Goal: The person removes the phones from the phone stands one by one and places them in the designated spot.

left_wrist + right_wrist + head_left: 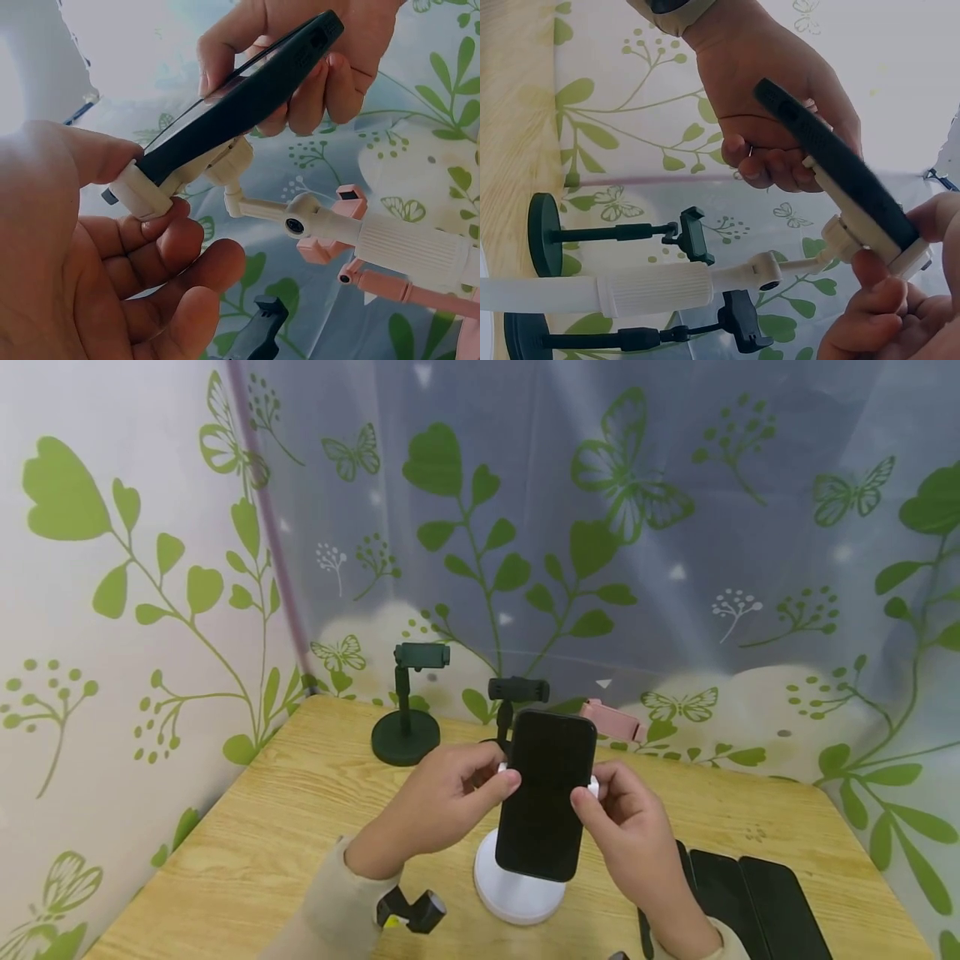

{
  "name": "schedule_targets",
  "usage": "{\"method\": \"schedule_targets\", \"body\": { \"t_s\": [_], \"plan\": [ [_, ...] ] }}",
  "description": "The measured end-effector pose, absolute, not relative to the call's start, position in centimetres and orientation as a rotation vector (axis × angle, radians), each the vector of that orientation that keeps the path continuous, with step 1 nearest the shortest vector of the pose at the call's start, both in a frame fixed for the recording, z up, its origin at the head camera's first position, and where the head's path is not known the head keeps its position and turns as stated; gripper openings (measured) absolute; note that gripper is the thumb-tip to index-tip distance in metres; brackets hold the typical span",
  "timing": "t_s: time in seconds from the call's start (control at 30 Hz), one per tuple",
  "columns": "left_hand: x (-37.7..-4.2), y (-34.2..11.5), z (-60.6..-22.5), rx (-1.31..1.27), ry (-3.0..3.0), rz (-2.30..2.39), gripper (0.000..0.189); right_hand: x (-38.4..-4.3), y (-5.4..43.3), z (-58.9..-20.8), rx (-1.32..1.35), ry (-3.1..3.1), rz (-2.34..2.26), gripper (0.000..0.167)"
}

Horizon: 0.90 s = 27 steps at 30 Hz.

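Observation:
A black smartphone sits upright and slightly tilted in the clamp of a white phone stand. My left hand pinches the left end of the white clamp, its thumb over the phone's edge and its other fingers behind. On the opposite side, my right hand pinches the clamp's other end between thumb and curled fingers, the thumb along the phone's edge. From the right wrist view, the stand's ribbed white pole leads to a jointed arm behind the phone. In the head view the phone hides most of that pole.
Behind stand a dark green phone stand, a black one and a pink one. Several dark phones lie side by side at the right of the wooden table. Patterned curtains border its back and left.

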<state>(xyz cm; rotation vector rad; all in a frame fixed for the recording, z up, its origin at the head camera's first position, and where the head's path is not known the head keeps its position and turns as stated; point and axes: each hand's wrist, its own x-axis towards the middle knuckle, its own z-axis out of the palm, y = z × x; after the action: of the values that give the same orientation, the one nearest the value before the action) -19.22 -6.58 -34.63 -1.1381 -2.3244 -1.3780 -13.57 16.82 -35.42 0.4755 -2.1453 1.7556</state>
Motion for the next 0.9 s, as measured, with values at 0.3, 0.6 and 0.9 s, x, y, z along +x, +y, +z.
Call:
{"method": "schedule_targets", "body": {
  "t_s": [0.3, 0.6, 0.9],
  "plan": [
    [-19.27, -6.62, -34.63, -1.159, -2.341, -1.323, 0.031, -13.55, 16.97, -35.30, 0.516, -2.158, 1.720, 0.010],
    [-19.32, -6.74, -34.39, -1.217, -2.378, -1.358, 0.026, -13.62, 17.11, -35.51, 0.544, -2.155, 1.693, 0.012],
    [-19.25, -6.75, -34.53, -1.221, -2.341, -1.350, 0.030, -13.54, 17.14, -35.29, 0.522, -2.191, 1.685, 0.010]
  ]
}}
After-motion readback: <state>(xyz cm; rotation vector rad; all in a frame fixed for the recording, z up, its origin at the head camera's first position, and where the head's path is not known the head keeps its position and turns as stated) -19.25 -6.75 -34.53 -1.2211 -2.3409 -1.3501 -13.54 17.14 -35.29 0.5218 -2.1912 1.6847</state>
